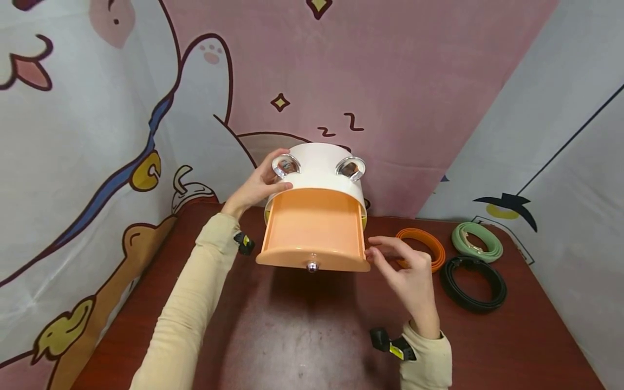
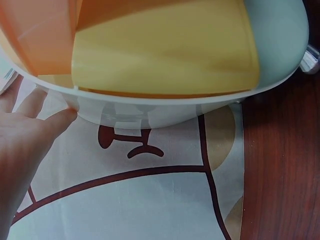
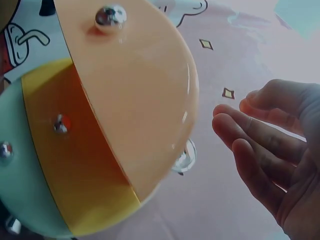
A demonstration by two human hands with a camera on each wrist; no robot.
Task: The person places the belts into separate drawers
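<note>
Inspection of the moment, head view first. The round white drawer box (image 1: 317, 162) stood at the 12 o'clock edge of the desk (image 1: 302, 336), against the cartoon backdrop (image 1: 400, 81). Its top orange drawer (image 1: 312, 227) was drawn well out toward 6 o'clock, and I saw nothing inside it.

My left hand (image 1: 255, 187) sat at the box's 9 o'clock side. The fingers lay fairly straight against the white wall, thumb near the top rim, bracing rather than clasping. My right hand (image 1: 407, 271) hung at the drawer front's 3 o'clock corner, fingers released and loosely bent, holding nothing. Its tips were just beside the rim.

Three coiled belts lay further toward 3 o'clock: orange belt (image 1: 429, 244), green belt (image 1: 476, 242) and black belt (image 1: 473, 283).

Judgement: the drawer-opening step looked complete, with the box steadied. Any next move would call for the right fingers to swing toward 3 o'clock and take a belt while the left kept its brace.

View differences:
- The right wrist view alone showed a clear gap between the right hand (image 3: 270, 150) and the drawer front, and a yellow drawer (image 3: 75, 150) and a teal one beneath.
- The left wrist view confirmed the left hand (image 2: 25, 140) flat on the shell.
- Neither wrist view showed the belts.
</note>
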